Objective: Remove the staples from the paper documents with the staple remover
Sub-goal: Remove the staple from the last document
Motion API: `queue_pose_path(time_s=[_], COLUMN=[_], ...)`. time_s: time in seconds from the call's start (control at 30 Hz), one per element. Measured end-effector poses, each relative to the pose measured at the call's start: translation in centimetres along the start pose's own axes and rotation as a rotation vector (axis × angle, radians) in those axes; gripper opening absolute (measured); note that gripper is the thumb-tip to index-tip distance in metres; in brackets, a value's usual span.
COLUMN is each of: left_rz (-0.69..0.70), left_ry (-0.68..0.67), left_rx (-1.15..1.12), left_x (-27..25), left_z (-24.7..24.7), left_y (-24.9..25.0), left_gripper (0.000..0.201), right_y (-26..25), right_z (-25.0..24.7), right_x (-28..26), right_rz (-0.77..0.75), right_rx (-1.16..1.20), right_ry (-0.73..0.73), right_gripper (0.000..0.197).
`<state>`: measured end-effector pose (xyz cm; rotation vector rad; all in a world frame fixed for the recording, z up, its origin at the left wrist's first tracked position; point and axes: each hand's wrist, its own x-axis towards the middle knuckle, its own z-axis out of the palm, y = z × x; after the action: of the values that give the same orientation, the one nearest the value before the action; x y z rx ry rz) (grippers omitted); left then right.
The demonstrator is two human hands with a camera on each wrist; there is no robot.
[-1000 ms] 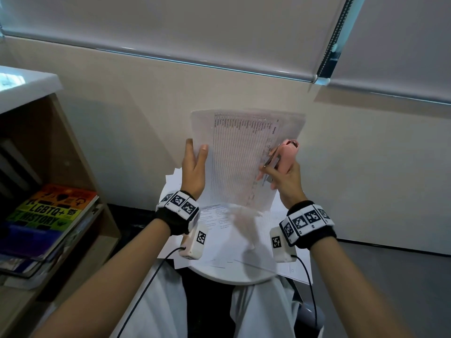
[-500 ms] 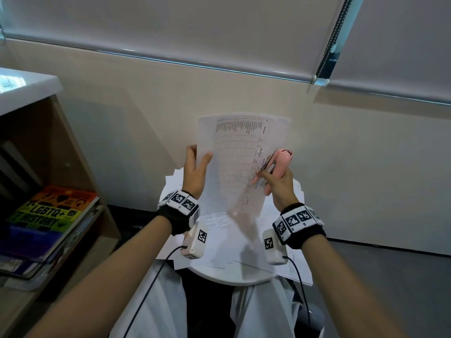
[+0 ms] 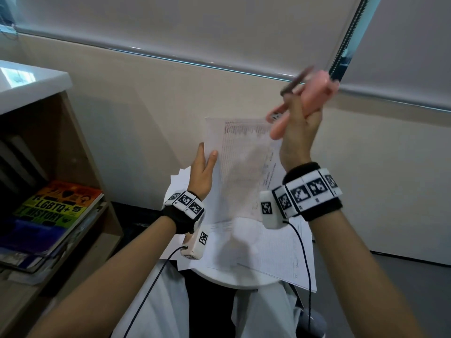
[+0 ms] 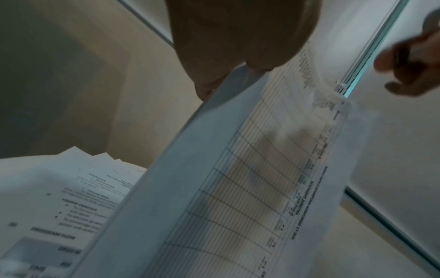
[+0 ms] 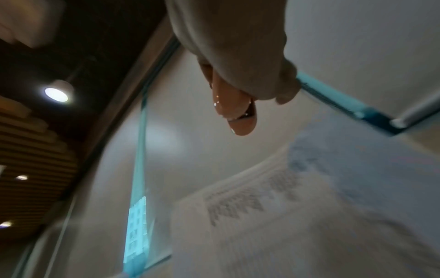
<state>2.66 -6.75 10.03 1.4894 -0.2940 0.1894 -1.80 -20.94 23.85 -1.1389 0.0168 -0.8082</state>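
My left hand (image 3: 203,167) pinches the left edge of a printed table document (image 3: 241,167), holding it upright above the small round table (image 3: 234,280). The same sheet (image 4: 250,169) slants across the left wrist view, under my thumb. My right hand (image 3: 299,128) is raised above and to the right of the sheet, clear of the paper. It grips a pink staple remover (image 3: 317,91) with a metal tip pointing up-left. In the right wrist view the pink remover (image 5: 234,112) sticks out below my fingers, with the sheet (image 5: 309,206) blurred beneath.
More printed sheets (image 3: 263,250) lie stacked on the round table. A wooden shelf (image 3: 80,167) with books, one a rainbow-coloured cover (image 3: 58,206), stands at the left. A beige wall and window blinds (image 3: 195,25) are straight ahead. Cables hang from both wrist units.
My right hand has lifted up and to the right with the staple remover, away from the document's right edge. The sheet has dropped lower and my left hand still holds its left edge.
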Motion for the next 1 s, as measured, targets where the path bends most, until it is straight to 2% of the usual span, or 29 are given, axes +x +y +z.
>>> queue_pose_path(time_s=[0.13, 0.2, 0.27, 0.3, 0.4, 0.47, 0.6, 0.67, 0.83, 1.0], left_rz=[-0.014, -0.008, 0.031, 0.047, 0.063, 0.084, 0.129, 0.134, 0.159, 0.156], left_ry=[-0.006, -0.029, -0.060, -0.055, -0.065, -0.078, -0.103, -0.116, -0.142, -0.140], left_rx=[0.042, 0.070, 0.105, 0.106, 0.118, 0.131, 0.103, 0.093, 0.078, 0.077], left_x=[-0.1, -0.2, -0.1, -0.1, -0.2, -0.4, -0.4, -0.3, -0.3, -0.1], left_z=[-0.5, -0.8, -1.2, -1.5, -2.0, -2.1, -2.1, -2.2, -1.7, -1.2], left_y=[0.2, 0.9, 1.1, 1.1, 0.6, 0.6, 1.0, 1.1, 1.6, 1.7], left_gripper=[0.076, 0.063, 0.038, 0.039, 0.068, 0.061, 0.036, 0.033, 0.021, 0.021], right_y=[-0.5, 0.1, 1.3, 1.8, 3.4, 4.3, 5.7, 6.1, 6.8, 7.1], right_z=[5.3, 6.7, 7.4, 7.5, 7.6, 7.5, 7.1, 7.0, 7.4, 8.0], right_x=[-0.2, -0.1, 0.9, 1.4, 2.8, 3.2, 3.3, 3.3, 2.8, 2.4], right_rz=[-0.102, -0.060, 0.017, 0.054, 0.133, 0.100, 0.040, 0.000, -0.128, -0.243], right_rx=[-0.028, -0.081, -0.138, -0.181, -0.263, -0.314, -0.399, -0.421, -0.497, -0.562], right_ry=[-0.141, -0.224, -0.242, -0.239, -0.270, -0.311, -0.356, -0.375, -0.315, -0.251], right_gripper=[0.047, 0.033, 0.025, 0.029, 0.035, 0.039, 0.031, 0.035, 0.025, 0.042])
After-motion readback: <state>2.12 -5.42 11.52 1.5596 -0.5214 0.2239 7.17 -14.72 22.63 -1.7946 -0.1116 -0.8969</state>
